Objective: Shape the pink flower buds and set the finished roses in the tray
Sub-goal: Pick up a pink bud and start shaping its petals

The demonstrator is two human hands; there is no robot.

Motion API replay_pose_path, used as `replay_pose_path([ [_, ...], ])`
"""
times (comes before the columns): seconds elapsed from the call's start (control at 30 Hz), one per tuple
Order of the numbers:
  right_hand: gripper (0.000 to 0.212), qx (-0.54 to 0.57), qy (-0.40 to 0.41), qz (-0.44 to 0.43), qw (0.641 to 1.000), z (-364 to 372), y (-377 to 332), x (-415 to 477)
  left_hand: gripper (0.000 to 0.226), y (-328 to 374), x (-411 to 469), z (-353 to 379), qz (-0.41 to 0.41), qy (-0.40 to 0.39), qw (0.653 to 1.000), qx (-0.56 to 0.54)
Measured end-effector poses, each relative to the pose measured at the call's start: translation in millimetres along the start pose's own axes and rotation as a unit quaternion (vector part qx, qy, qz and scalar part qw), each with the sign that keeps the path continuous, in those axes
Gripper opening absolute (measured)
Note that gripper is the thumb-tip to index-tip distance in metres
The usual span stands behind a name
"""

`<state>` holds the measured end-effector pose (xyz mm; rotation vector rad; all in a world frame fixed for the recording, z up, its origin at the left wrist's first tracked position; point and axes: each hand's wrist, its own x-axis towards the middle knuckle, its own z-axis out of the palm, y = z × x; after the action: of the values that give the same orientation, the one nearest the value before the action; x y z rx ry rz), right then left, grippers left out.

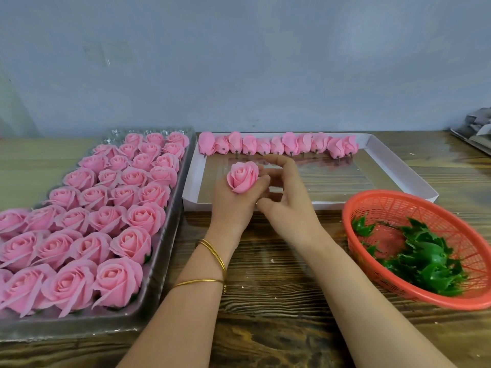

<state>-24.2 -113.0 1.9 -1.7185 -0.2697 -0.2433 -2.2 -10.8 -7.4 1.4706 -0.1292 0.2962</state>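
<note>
My left hand (233, 205) grips a pink rose (242, 177) from below, its petals facing up toward me. My right hand (285, 192) curls beside it, fingertips touching the rose's right edge. Behind the hands, a row of several closed pink buds (277, 144) lies along the far side of a white cardboard box lid (398, 168). To the left, a clear plastic tray (170, 229) holds several finished pink roses (106, 208) in rows; a few cells at its far end stay bare.
A red plastic basket (393, 197) with green leaf calyxes (422, 258) stands at the right. The wooden table (265, 288) runs under my forearms. Grey folded material (475, 128) lies at the far right by the wall.
</note>
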Motion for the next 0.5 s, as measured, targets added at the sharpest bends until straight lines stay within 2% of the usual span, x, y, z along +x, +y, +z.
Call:
replay_pose_path([
  [0.03, 0.063, -0.009, 0.011, -0.008, 1.0, 0, -2, -1, 0.012, 0, 0, 0, 0.0, 0.014, 1.0, 0.016],
  [0.13, 0.064, -0.043, 0.012, -0.041, 0.998, 0, -9, -4, 0.026, 1, -1, -1, 0.004, 0.045, 0.997, 0.056],
  [0.2, 0.069, -0.07, -0.007, -0.06, 0.996, 1, -12, -5, 0.024, 2, -1, -1, 0.018, 0.044, 0.996, 0.082],
  [0.33, 0.063, -0.12, -0.031, -0.075, 0.989, 2, -12, -8, 0.021, 1, -2, -1, 0.036, 0.042, 0.993, 0.108],
  [0.5, 0.061, -0.117, -0.025, -0.071, 0.99, 1, -13, -7, 0.021, 3, -2, -1, 0.029, 0.043, 0.992, 0.112],
])
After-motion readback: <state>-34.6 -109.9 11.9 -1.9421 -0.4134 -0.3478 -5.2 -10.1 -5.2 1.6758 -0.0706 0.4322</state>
